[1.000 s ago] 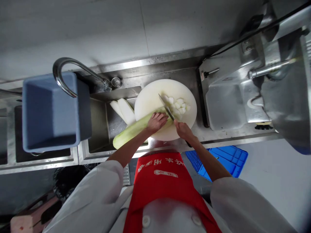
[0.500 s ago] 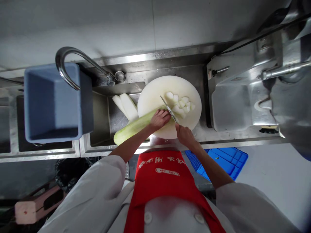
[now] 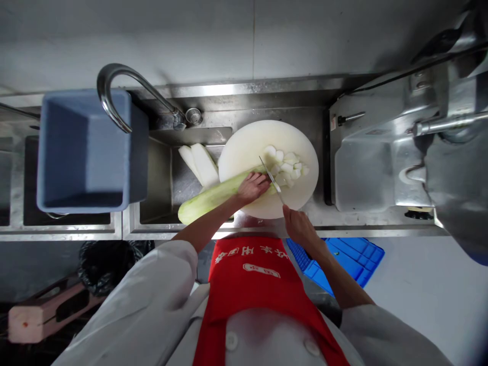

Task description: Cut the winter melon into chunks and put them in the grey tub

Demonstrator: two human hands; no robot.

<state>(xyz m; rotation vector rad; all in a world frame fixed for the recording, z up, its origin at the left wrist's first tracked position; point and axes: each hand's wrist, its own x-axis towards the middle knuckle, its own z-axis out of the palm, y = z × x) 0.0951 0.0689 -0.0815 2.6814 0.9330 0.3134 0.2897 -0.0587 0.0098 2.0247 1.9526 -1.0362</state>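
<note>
Pale green gourd (image 3: 211, 198) lies aslant, its right end on a round white cutting board (image 3: 244, 145) and its near left end reaching out past the board, over the steel sink basin (image 3: 159, 173). The person's left hand (image 3: 252, 188) lies across the gourd close to its right end, fingers together and resting on top; how firmly they clasp it cannot be told. The right hand (image 3: 299, 226) is closed around the handle of a knife (image 3: 271, 177), just off the board's near right edge. The knife's blade slants from the hand toward the far left, right beside the left hand's fingertips and across the gourd's right end. Whether the cutting edge touches the flesh is too small to make out.

Chunky white cut pieces (image 3: 290, 165) are clustered on the board to the right of the blade, several touching one another. Two long white gourd lengths (image 3: 204, 165) lie side by side at the basin, left of the board and on the far side of the gourd.

Farther left, a curved chrome faucet (image 3: 152, 92) arches over the rim of a blue-gray plastic tub (image 3: 139, 160). A stainless-steel machine (image 3: 362, 175) stands to the right of the board. Below the counter's near edge, at right, lies a bright blue crate (image 3: 351, 259).
</note>
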